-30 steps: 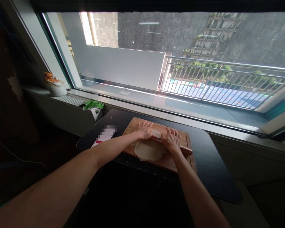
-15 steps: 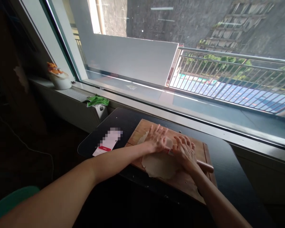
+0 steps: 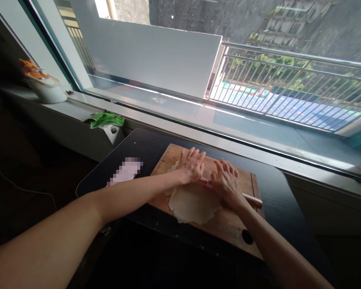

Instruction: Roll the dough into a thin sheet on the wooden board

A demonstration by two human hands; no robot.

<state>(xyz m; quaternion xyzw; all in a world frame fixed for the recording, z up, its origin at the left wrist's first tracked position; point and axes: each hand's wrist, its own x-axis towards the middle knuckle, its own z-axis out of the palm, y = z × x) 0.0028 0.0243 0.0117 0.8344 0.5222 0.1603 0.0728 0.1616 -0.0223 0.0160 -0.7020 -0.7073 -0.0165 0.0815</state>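
A thin, pale sheet of rolled-out dough [image 3: 195,204] with an uneven edge lies on a wooden board [image 3: 228,230]. Across it rests a rolling pin [image 3: 252,200], its right end sticking out past my right wrist. My left hand [image 3: 192,166] presses on the pin's left part, fingers stretched forward and palm down. On the pin's right part lies my right hand [image 3: 227,180], its fingers spread and slightly bent. Between the hands a short stretch of the pin with a red-edged mark shows. My left hand hides the pin's left end.
The board stands on a black table [image 3: 276,200] beside a large window. Left on the table lies a blurred pinkish-white item [image 3: 126,170]. A green cloth [image 3: 106,119] hangs over the radiator [image 3: 78,128], where a white pot [image 3: 48,90] with an orange figure stands.
My view has shifted, so everything sits further left and higher. Both hands have pushed slightly forward on the rolling pin. A dark hole in the board now shows beside my right forearm.
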